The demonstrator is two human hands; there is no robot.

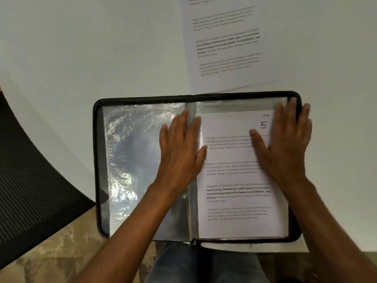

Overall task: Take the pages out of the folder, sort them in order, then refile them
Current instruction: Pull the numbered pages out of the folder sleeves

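An open zip folder (98, 160) is pressed flat under straight fingers of the left hand (179, 148) and right hand (285, 144); page 5 (234, 180), seemingly thin and limp in a slippery sleeve, is best pinched at its top edge by the right fingertips.

The folder (98, 160) lies open on the table (81, 48), its near edge at the table's near edge. The left hand (179, 148) rests flat across the spine, fingertips pointing away; left of its fingers lies an empty sleeve (132, 160). The right hand (285, 144) rests flat on the page marked 5 (234, 201), which sits in the right-hand sleeve between the two hands' thumbs. Beyond both sets of fingertips, past the folder's far edge, lies a stack of loose pages (224, 48). A chair (30, 180) stands left of the folder.
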